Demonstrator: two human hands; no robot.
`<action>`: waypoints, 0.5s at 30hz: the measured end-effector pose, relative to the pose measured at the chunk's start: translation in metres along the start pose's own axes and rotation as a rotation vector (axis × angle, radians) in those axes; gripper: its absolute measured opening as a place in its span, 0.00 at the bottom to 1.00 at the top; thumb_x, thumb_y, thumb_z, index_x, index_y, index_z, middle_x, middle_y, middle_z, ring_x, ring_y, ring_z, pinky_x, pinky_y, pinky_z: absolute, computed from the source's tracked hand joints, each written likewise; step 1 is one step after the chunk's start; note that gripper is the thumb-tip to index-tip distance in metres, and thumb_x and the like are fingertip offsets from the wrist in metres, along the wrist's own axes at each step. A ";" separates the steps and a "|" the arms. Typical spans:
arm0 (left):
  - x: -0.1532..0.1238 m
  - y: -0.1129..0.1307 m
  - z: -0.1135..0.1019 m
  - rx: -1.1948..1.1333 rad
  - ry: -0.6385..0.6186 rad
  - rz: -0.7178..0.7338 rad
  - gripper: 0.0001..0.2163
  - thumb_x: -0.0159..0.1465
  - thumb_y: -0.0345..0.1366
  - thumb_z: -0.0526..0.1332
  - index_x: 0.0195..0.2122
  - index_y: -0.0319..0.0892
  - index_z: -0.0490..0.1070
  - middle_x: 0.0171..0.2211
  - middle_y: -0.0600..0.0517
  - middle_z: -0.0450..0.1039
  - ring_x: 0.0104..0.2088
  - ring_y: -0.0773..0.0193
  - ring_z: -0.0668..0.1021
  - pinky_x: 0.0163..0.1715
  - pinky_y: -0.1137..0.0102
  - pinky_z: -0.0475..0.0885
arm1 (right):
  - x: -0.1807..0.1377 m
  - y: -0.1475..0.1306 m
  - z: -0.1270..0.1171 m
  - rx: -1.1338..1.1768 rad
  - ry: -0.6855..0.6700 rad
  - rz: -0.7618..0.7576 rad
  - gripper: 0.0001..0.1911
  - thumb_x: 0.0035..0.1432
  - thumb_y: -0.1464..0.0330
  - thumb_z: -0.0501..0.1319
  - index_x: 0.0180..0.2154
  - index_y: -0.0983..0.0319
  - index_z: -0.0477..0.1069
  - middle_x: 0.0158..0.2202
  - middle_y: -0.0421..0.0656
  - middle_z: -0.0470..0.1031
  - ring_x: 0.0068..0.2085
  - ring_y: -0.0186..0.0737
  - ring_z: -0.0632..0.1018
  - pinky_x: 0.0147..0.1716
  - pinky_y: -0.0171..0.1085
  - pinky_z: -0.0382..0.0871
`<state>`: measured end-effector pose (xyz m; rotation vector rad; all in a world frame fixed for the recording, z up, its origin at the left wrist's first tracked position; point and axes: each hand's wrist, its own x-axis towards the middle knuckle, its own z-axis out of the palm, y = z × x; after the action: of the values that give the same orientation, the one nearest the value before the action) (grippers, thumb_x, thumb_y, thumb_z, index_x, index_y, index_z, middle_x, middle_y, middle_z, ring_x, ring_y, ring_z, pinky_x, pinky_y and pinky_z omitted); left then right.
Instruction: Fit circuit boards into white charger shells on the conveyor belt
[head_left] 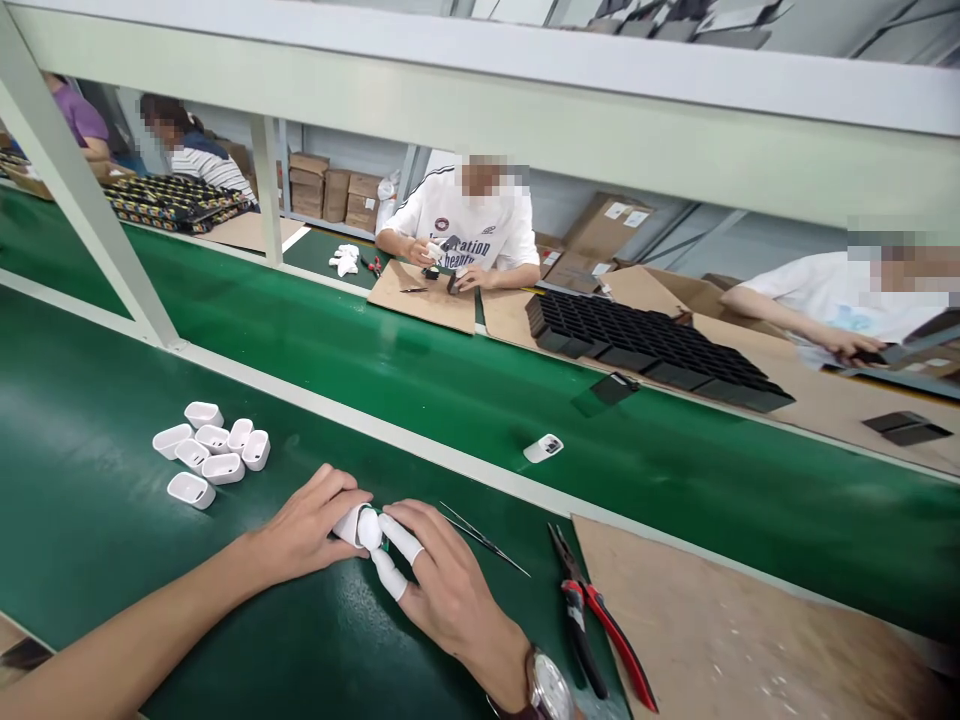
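My left hand (311, 525) grips a white plastic housing (347, 522) between thumb and fingers, its open end turned to the right. At that opening, my right hand (442, 580) pinches a small white rounded part (369, 529) with a bit of green board behind it. White finger cots cover the right thumb and forefinger. The two parts touch or overlap; how deep one sits in the other is hidden. Tweezers (487, 542) lie just beyond my right hand. Red and black long-nose pliers (589, 610) rest to its right.
Several white housings (214, 438) stand at left on the green bench. A cardboard sheet (720, 620) lies at right. Beyond a pale rail (420, 448), a green belt carries a white piece (543, 448) and a black case (609, 390). Co-workers sit opposite, near black trays (652, 345).
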<state>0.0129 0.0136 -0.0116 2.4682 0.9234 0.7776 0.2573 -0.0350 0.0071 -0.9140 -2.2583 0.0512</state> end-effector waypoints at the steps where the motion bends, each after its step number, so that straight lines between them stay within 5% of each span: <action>1: 0.000 0.000 0.000 0.003 0.002 0.002 0.22 0.70 0.45 0.68 0.61 0.45 0.67 0.50 0.44 0.71 0.48 0.51 0.73 0.48 0.57 0.75 | 0.000 0.000 0.000 -0.008 -0.015 0.004 0.29 0.66 0.78 0.62 0.65 0.61 0.64 0.57 0.55 0.76 0.59 0.58 0.77 0.55 0.59 0.80; 15: 0.002 0.000 0.008 -0.185 -0.112 -0.083 0.17 0.70 0.36 0.67 0.58 0.45 0.68 0.52 0.47 0.73 0.49 0.54 0.74 0.50 0.59 0.74 | 0.007 -0.011 0.003 -0.030 -0.082 0.024 0.13 0.70 0.72 0.62 0.55 0.65 0.70 0.57 0.56 0.76 0.56 0.57 0.77 0.53 0.55 0.80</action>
<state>0.0190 0.0133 -0.0171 2.2734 0.8660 0.6590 0.2450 -0.0382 0.0117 -0.9712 -2.3295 0.0671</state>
